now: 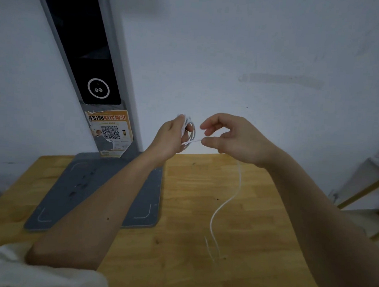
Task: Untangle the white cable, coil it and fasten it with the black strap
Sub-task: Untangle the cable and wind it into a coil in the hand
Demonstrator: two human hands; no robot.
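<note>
My left hand (172, 137) is raised above the table's back edge and grips a small coil of the white cable (190, 128), several loops wound round its fingers. A short taut stretch runs from the coil to my right hand (232, 138), which pinches the cable between thumb and fingertip. From under my right hand the loose rest of the cable (225, 204) hangs down and curves onto the wooden table, its end lying near the front middle. I see no black strap in this view.
The wooden table (200, 263) fills the lower half. A grey scanner base plate (84, 193) lies on its left part, with a dark upright column (88, 52) and an orange QR sticker (111, 131) behind. A white wall stands at the back; shelving shows at the right edge.
</note>
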